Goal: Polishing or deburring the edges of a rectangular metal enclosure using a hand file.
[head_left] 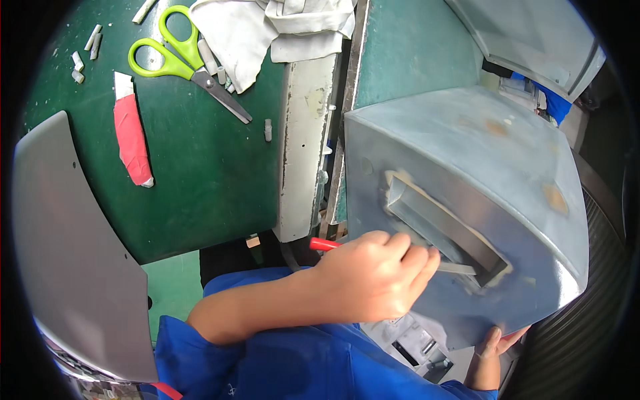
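Left hand (373, 277) closed round red-handled flat tool (457, 269), tip at rectangular recess (460, 230) of grey housing (460, 157) — housing at right, beside green workbench (207, 207). Right hand (493, 343) grips housing's lower edge. Farther, on bench: red-wrapped strip (133, 137), lime-handled scissors (204, 79), white cloth (240, 33) — chalk-like stubs (96, 47) near.

Worker's L hand (380, 277) has a red-handled flat tool (324, 245), tip at grey box's (460, 153) slot (450, 230); R hand (495, 341) on box's lower edge. White cloth (237, 33) overlaps surface's (207, 213) R edge, scissors (203, 79) beside it.
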`<state>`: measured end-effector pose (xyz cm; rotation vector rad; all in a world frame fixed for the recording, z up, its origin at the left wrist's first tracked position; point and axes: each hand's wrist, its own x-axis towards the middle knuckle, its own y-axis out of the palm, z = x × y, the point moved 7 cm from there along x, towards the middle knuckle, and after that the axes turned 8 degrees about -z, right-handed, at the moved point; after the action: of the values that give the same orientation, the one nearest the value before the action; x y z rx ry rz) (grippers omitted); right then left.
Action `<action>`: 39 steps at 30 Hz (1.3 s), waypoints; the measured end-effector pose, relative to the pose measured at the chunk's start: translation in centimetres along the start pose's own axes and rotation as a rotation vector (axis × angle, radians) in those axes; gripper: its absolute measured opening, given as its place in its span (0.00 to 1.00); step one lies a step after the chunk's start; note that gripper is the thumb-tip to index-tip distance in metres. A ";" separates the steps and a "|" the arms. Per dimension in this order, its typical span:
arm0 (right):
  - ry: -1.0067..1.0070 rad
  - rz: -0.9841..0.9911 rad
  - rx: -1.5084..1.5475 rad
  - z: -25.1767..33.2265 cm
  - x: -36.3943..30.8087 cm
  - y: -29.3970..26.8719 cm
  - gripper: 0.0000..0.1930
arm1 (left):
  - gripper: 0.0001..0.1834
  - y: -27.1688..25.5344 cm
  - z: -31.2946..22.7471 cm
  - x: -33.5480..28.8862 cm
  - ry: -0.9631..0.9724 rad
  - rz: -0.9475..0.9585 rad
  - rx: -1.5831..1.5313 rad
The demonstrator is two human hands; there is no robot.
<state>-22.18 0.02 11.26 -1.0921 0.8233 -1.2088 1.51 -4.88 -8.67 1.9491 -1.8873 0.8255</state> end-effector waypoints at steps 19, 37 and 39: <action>0.035 0.019 -0.060 0.2 0.9 -2.3 0.40 | 0.23 0.0 -2.1 1.2 0.015 -0.005 0.012; 0.049 0.015 -0.042 0.0 0.9 -1.9 0.39 | 0.22 -0.4 -3.8 0.8 -0.066 0.014 0.033; 0.101 -0.004 -0.023 0.0 1.0 -2.2 0.39 | 0.22 -0.6 -4.0 0.8 -0.046 -0.008 0.048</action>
<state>-22.67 -0.98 13.42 -1.0582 0.9148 -1.2687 1.29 -3.13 -4.90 2.0196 -1.9009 0.8371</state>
